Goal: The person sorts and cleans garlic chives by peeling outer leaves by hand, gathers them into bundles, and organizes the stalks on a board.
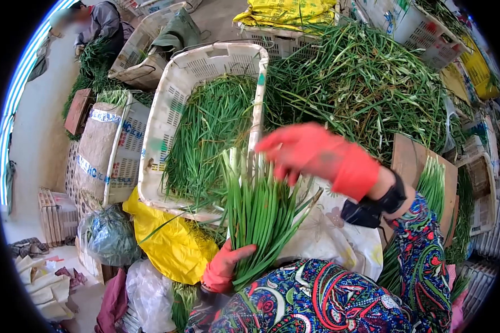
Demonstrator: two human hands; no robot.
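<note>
A bunch of chives (261, 216) stands with its pale stalk ends up and its green leaves hanging down toward my lap. My left hand (228, 266), in a red rubber glove, is closed round the lower leaves. Over the pale ends hovers my right hand (311, 155), also red-gloved and smeared by motion; its fingers are bent, and whether they grip a stalk I cannot tell. Just beyond the bunch, a white plastic crate (150, 183) holds loose long green leaves (211, 133). A pale flowered cloth (339, 233) lies beneath my right forearm.
A large heap of loose leaves (366, 89) rises at the back right. Trimmed chives (431, 183) lie on a brown board (408, 161) at right. Yellow plastic (169, 244) and a wrapped bundle (97, 147) are at left. Another person (103, 25) sits at the far left.
</note>
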